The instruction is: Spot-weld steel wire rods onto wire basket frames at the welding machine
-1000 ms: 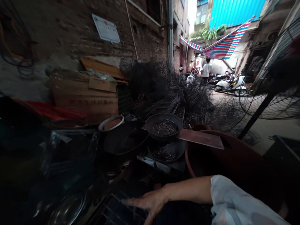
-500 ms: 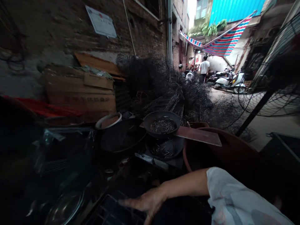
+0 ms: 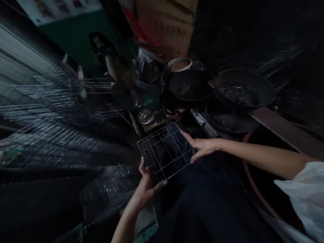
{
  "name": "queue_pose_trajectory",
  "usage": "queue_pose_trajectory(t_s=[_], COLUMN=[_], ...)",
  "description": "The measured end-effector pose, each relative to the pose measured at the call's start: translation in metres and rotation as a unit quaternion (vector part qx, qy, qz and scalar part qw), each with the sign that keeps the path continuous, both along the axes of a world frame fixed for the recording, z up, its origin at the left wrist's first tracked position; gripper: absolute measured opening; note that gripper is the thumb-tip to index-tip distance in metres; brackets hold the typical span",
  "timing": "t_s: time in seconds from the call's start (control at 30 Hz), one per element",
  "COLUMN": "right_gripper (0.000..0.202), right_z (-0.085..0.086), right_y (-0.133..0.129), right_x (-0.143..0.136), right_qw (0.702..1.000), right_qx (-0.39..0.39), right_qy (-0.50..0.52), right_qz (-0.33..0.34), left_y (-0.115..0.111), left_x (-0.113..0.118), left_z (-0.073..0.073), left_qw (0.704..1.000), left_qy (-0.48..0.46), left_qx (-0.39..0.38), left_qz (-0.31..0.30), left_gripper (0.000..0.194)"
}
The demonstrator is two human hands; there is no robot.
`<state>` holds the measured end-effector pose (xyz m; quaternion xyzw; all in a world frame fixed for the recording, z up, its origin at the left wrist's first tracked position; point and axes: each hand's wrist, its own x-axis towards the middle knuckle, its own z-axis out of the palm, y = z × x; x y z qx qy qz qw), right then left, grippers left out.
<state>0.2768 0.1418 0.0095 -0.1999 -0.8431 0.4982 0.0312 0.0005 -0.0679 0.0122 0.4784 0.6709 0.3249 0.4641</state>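
Note:
A rectangular wire rack (image 3: 165, 150) lies tilted over my lap, between my two hands. My left hand (image 3: 146, 184) is at its lower left edge, thumb and fingers spread around the near corner. On the opposite side, my right hand (image 3: 202, 146) holds the right edge between its spread thumb and fingers. Just beyond the rack sits a small round metal dish (image 3: 146, 116). Two dark pans with thin metal pieces, an upper pan (image 3: 239, 89) and a lower pan (image 3: 225, 119), stand beyond my right arm.
Stacked wire grids (image 3: 58, 118) fill the left side. Another wide dark pan (image 3: 191, 84) and a cardboard box (image 3: 167, 30) are farther back. A flat board (image 3: 286, 130) and a reddish tub rim (image 3: 249, 168) are at the right.
The view has swung left and down. My left hand has come into view, and both hands are now at the wire rack, which shows fully over my lap.

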Motion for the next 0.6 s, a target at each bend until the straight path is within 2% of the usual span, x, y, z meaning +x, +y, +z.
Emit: queue_pose_trajectory(t_s=[0.17,0.3,0.43,0.53,0.6], right_gripper=[0.134,0.133,0.135,0.137,0.136], right_z=[-0.007,-0.009,-0.003,0.001,0.004], right_y=[-0.005,-0.005,-0.004,-0.005,-0.004], right_x=[-0.002,-0.006,-0.009,-0.01,-0.01], right_qw=[0.999,0.997,0.999,0.999,0.994], right_qx=[-0.015,-0.01,0.003,-0.01,0.0], right_qy=[0.023,0.026,0.01,-0.015,0.029], right_qz=[-0.037,-0.069,-0.044,-0.033,-0.104], left_y=[0.004,0.005,0.006,0.004,0.002], left_x=[-0.001,-0.001,-0.004,-0.009,-0.013], left_z=[0.003,-0.002,-0.006,-0.002,0.004], left_qw=[1.0,1.0,1.0,1.0,1.0], left_qy=[0.008,0.01,0.007,-0.009,-0.018], left_qx=[0.01,0.009,0.011,0.014,0.007], left_qz=[-0.011,-0.009,0.003,-0.01,-0.02], left_gripper=[0.131,0.132,0.132,0.133,0.139])
